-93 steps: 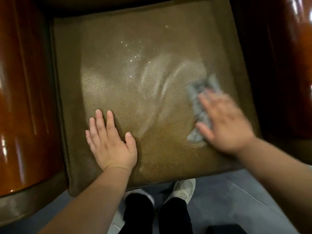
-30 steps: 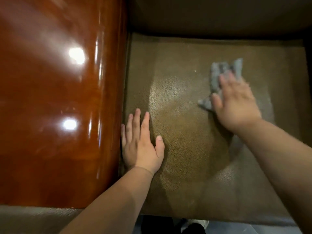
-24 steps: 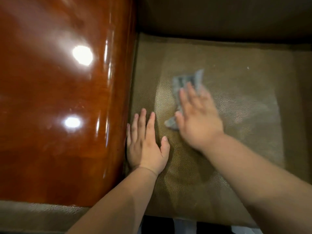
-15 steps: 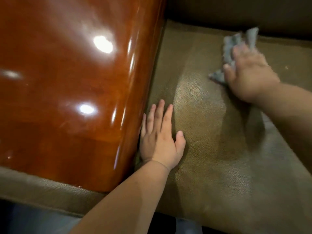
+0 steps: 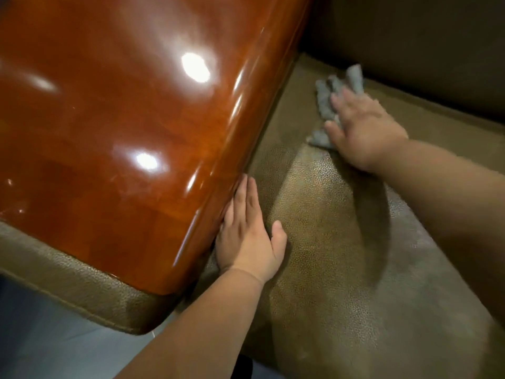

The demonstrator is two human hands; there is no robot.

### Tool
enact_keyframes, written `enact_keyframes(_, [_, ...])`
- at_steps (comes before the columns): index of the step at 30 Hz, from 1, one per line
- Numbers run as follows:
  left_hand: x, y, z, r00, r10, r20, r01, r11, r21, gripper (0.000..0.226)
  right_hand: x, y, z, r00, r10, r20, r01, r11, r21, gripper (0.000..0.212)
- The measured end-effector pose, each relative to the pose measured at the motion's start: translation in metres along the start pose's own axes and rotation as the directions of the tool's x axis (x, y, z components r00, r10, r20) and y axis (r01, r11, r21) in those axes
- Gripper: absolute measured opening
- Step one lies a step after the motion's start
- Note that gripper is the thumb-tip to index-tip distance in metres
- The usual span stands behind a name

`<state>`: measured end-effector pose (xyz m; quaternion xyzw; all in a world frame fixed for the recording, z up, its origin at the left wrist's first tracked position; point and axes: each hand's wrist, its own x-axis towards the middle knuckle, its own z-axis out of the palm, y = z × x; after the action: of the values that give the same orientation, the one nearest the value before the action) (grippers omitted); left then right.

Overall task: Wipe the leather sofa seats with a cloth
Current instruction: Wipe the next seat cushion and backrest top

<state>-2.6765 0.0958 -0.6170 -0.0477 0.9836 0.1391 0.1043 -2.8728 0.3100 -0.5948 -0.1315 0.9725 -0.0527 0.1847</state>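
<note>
An olive-brown leather sofa seat [image 5: 322, 231] fills the lower right of the view. A crumpled grey cloth [image 5: 332, 102] lies on it near the back edge. My right hand [image 5: 363, 129] presses flat on the cloth, fingers spread over it. My left hand [image 5: 248, 233] rests palm down on the seat's left edge, fingers together, its side touching the wooden armrest; it holds nothing.
A glossy red-brown wooden armrest [image 5: 123, 127] rises on the left, with a leather-covered front [image 5: 71, 280] below it. The dark backrest [image 5: 415, 45] stands behind the seat. Grey floor [image 5: 41, 346] shows at the lower left.
My right hand has slid the cloth to the left along the back of the seat. My left hand stays planted by the armrest. The view has tilted and swung left.
</note>
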Motion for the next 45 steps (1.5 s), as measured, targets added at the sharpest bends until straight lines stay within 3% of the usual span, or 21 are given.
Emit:
enact_keyframes(2, [0.000, -0.001, 0.001, 1.000, -0.005, 0.009, 0.005, 1.000, 0.007, 0.090, 0.014, -0.030, -0.003, 0.997, 0.082, 0.010, -0.081, 0.995, -0.062, 0.065])
enact_keyframes(4, [0.000, -0.001, 0.001, 1.000, -0.008, 0.012, 0.008, 1.000, 0.004, 0.091, -0.002, -0.077, 0.007, 0.992, -0.125, -0.010, 0.124, 0.988, -0.097, 0.063])
enact_keyframes(7, [0.002, -0.003, 0.003, 1.000, -0.001, 0.023, -0.001, 0.998, 0.056, 0.094, -0.049, -0.111, 0.027, 0.887, -0.461, -0.013, 0.459, 0.886, -0.067, 0.061])
enact_keyframes(10, [0.001, -0.003, 0.004, 0.998, -0.008, 0.063, 0.006, 0.999, 0.033, 0.095, -0.034, -0.080, 0.016, 0.799, -0.591, 0.109, 0.600, 0.795, -0.090, 0.054])
enact_keyframes(11, [0.001, -0.002, 0.004, 0.999, -0.001, 0.055, -0.001, 1.000, 0.025, 0.096, -0.017, -0.065, 0.013, 0.827, -0.555, 0.092, 0.562, 0.820, -0.110, 0.053])
enact_keyframes(14, [0.001, -0.003, 0.006, 1.000, 0.017, 0.007, -0.018, 0.999, 0.040, 0.097, 0.028, -0.026, 0.001, 0.981, -0.188, -0.051, 0.185, 0.981, -0.059, 0.064])
enact_keyframes(16, [0.002, -0.003, 0.006, 1.000, 0.016, 0.011, -0.016, 0.999, 0.031, 0.098, 0.023, -0.044, 0.010, 0.989, -0.122, -0.083, 0.117, 0.991, -0.058, 0.062])
enact_keyframes(18, [0.002, -0.004, 0.006, 0.999, 0.007, 0.036, -0.007, 1.000, 0.022, 0.098, -0.013, -0.073, 0.023, 0.935, -0.341, -0.101, 0.330, 0.937, -0.113, 0.061])
enact_keyframes(20, [0.002, -0.004, 0.007, 0.999, 0.004, 0.035, -0.006, 0.999, 0.040, 0.100, -0.058, -0.093, 0.029, 0.838, -0.545, -0.007, 0.543, 0.835, -0.088, 0.061])
enact_keyframes(23, [0.002, -0.003, 0.010, 1.000, 0.003, 0.012, -0.003, 1.000, 0.017, 0.102, -0.072, -0.079, 0.025, 0.727, -0.679, 0.102, 0.680, 0.733, 0.034, 0.059])
enact_keyframes(25, [0.002, -0.003, 0.008, 1.000, 0.006, -0.025, -0.006, 1.000, 0.012, 0.101, -0.044, -0.066, 0.019, 0.706, -0.704, 0.082, 0.709, 0.701, -0.079, 0.057])
enact_keyframes(26, [0.002, -0.003, 0.008, 1.000, 0.011, -0.025, -0.011, 1.000, 0.021, 0.100, -0.021, -0.058, 0.014, 0.762, -0.647, 0.014, 0.643, 0.756, -0.121, 0.054])
enact_keyframes(28, [0.001, -0.002, 0.007, 0.999, 0.030, -0.031, -0.029, 0.999, 0.037, 0.099, 0.023, -0.040, -0.001, 0.931, -0.362, -0.057, 0.352, 0.927, -0.127, 0.053])
enact_keyframes(30, [0.001, -0.002, 0.007, 0.998, 0.040, -0.042, -0.038, 0.998, 0.042, 0.098, 0.039, -0.037, -0.008, 0.998, -0.059, -0.038, 0.058, 0.998, -0.028, 0.058])
enact_keyframes(32, [0.002, -0.002, 0.006, 0.999, 0.038, -0.038, -0.037, 0.999, 0.020, 0.097, 0.021, -0.060, 0.005, 0.993, -0.098, -0.068, 0.092, 0.992, -0.083, 0.057])
enact_keyframes(34, [0.003, -0.003, 0.006, 0.998, 0.038, -0.039, -0.038, 0.999, 0.002, 0.094, -0.027, -0.088, 0.023, 0.940, -0.334, -0.070, 0.321, 0.935, -0.153, 0.060])
enact_keyframes(36, [0.005, -0.002, 0.006, 0.998, 0.043, -0.045, -0.044, 0.999, -0.016, 0.090, -0.074, -0.098, 0.037, 0.885, -0.466, -0.008, 0.463, 0.882, -0.086, 0.059])
enact_keyframes(39, [0.004, -0.003, 0.006, 0.997, 0.070, -0.040, -0.070, 0.998, -0.005, 0.093, -0.068, -0.073, 0.032, 0.828, -0.551, 0.104, 0.558, 0.829, -0.051, 0.058])
enact_keyframes(41, [0.004, -0.004, 0.006, 0.995, 0.097, -0.035, -0.098, 0.995, -0.034, 0.093, -0.031, -0.048, 0.025, 0.894, -0.448, 0.030, 0.449, 0.889, -0.091, 0.063])
enact_keyframes(43, [0.004, -0.004, 0.003, 0.995, 0.099, -0.033, -0.100, 0.994, -0.040, 0.091, 0.010, -0.022, 0.007, 0.989, -0.148, -0.011, 0.148, 0.989, -0.006, 0.068])
enact_keyframes(45, [0.004, -0.002, 0.002, 0.996, 0.086, -0.017, -0.087, 0.995, -0.040, 0.091, 0.025, -0.012, -0.002, 0.995, 0.095, 0.029, -0.097, 0.991, 0.097, 0.070])
